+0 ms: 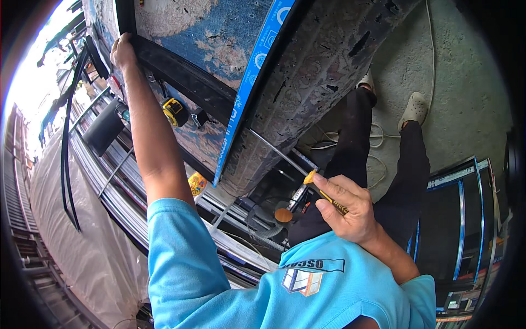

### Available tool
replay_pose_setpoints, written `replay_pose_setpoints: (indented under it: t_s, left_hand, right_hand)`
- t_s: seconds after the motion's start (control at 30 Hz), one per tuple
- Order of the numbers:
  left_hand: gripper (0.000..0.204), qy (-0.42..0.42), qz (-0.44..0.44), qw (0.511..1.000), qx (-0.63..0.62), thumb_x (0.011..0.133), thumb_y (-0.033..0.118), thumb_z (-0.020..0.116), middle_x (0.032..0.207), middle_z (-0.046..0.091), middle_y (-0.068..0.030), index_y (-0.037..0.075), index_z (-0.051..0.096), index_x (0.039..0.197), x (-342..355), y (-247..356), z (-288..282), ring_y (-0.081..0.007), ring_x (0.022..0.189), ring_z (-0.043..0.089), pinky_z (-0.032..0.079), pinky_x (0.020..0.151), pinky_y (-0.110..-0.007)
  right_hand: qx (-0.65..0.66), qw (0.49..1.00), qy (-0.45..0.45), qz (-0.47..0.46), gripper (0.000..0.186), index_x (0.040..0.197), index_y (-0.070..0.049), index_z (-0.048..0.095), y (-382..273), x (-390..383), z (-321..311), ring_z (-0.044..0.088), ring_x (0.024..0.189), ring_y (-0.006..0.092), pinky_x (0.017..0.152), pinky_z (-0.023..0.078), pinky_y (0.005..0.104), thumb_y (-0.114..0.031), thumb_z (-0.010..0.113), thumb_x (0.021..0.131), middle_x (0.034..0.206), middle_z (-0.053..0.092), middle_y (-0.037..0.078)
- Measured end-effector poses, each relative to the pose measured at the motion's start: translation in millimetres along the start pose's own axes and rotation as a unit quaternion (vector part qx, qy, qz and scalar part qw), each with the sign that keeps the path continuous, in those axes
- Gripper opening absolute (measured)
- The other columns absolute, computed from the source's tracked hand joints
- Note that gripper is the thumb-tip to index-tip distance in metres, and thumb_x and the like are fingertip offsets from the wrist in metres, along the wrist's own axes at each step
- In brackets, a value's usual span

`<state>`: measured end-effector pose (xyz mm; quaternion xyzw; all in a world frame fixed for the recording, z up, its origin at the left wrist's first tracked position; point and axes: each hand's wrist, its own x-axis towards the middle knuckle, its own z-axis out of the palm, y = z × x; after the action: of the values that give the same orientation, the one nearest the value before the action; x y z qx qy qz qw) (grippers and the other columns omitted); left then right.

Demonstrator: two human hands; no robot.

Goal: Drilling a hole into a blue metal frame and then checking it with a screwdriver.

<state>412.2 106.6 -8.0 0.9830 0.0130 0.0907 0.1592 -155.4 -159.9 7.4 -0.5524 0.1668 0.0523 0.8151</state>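
Observation:
A black frame (pixel 186 77) lies on a worn, cloth-covered table (pixel 307 93), with blue printed film (pixel 249 82) along one side. My left hand (pixel 124 53), arm stretched out, is closed over the frame's far left corner; part of its fingers is hidden. In my right hand (pixel 350 211) is a screwdriver (pixel 285 158) with a yellow-and-black handle and a long metal shaft. Its tip meets the side of the frame beside the blue film. A yellow-and-black tape measure (pixel 174 112) rests on the table left of the frame, near a small black piece (pixel 199 117).
A yellow patterned container (pixel 197 183) stands near the table's close corner. Long metal profiles (pixel 118 186) and plastic sheeting (pixel 82 247) fill the left. A pale cable (pixel 431 66) runs over the concrete floor (pixel 466 109). Dark panels with blue-edged strips (pixel 460 225) lean at right.

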Motion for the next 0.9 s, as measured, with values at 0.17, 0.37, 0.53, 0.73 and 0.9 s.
replay_pose_setpoints:
  t_s: [0.17, 0.37, 0.53, 0.73, 0.9]
  left_hand:
    - [0.040, 0.002, 0.013, 0.998, 0.056, 0.076, 0.033, 0.073, 0.099, 0.077, -0.0166, 0.003, 0.080, 0.100, 10, -8, 0, -0.0267, 0.096, 0.070, 0.051, 0.093, -0.036]
    - [0.040, -0.003, 0.017, 0.999, 0.050, 0.076, 0.034, 0.073, 0.100, 0.076, -0.0175, 0.002, 0.080, 0.099, 13, -9, -1, -0.0273, 0.093, 0.071, 0.052, 0.090, -0.037]
    - [0.042, -0.002, -0.036, 0.999, -0.028, 0.076, 0.031, 0.074, 0.097, 0.076, -0.0172, -0.001, 0.078, 0.101, -8, 8, -1, -0.0267, 0.088, 0.071, 0.054, 0.085, -0.037]
    - [0.041, -0.002, 0.005, 1.000, 0.010, 0.076, 0.030, 0.074, 0.096, 0.076, -0.0175, -0.001, 0.078, 0.102, 9, -4, -3, -0.0260, 0.087, 0.070, 0.053, 0.085, -0.037]
    - [0.036, -0.016, 0.019, 1.000, 0.019, 0.077, 0.031, 0.072, 0.103, 0.075, -0.0182, 0.002, 0.079, 0.097, 10, -11, 2, -0.0273, 0.094, 0.070, 0.051, 0.089, -0.037]
  right_hand:
    - [0.023, 1.000, 0.011, -0.002, 0.048, 0.138, -0.007, 0.065, 3, 4, 3, 0.063, 0.062, 0.0154, 0.051, 0.053, 0.0288, -0.005, 0.071, 0.090, 0.091, 0.068, 0.009]
    - [0.024, 0.999, 0.019, -0.007, 0.046, 0.138, -0.006, 0.064, 11, 6, 9, 0.058, 0.059, 0.0122, 0.052, 0.051, 0.0268, -0.005, 0.069, 0.092, 0.090, 0.067, 0.008]
    - [0.481, 0.807, 0.000, 0.342, 0.042, 0.138, 0.002, 0.059, -4, 10, 2, 0.056, 0.062, 0.0085, 0.056, 0.047, 0.0223, -0.010, 0.062, 0.098, 0.088, 0.065, 0.008]
    - [0.096, 0.992, 0.009, 0.080, 0.044, 0.139, 0.002, 0.059, 9, 7, 16, 0.064, 0.070, 0.0188, 0.061, 0.054, 0.0291, -0.006, 0.061, 0.095, 0.098, 0.066, 0.012]
    - [-0.075, 0.996, 0.037, -0.039, 0.052, 0.139, -0.002, 0.062, 5, 10, 25, 0.069, 0.074, 0.0254, 0.063, 0.059, 0.0350, 0.005, 0.062, 0.088, 0.100, 0.066, 0.013]
